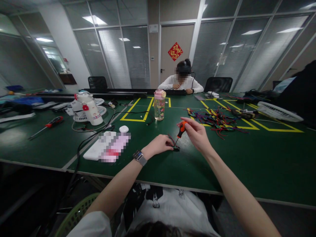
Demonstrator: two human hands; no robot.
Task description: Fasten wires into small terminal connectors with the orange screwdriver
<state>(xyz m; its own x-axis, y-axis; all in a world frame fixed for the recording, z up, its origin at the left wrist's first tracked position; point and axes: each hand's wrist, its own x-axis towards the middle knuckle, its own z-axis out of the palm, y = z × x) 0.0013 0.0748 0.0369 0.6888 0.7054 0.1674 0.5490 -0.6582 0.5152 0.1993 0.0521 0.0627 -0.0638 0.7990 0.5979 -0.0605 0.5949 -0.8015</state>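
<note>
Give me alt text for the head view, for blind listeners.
The right hand holds an orange screwdriver pointed at a small wired board the left hand touches, on a green table. Beyond are a bottle, tangled wires and a seated person.

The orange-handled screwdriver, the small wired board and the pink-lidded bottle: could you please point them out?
Orange-handled screwdriver [181,130]: head view, on the handle.
Small wired board [176,149]: head view, upper side.
Pink-lidded bottle [159,108]: head view, clear body.
</note>
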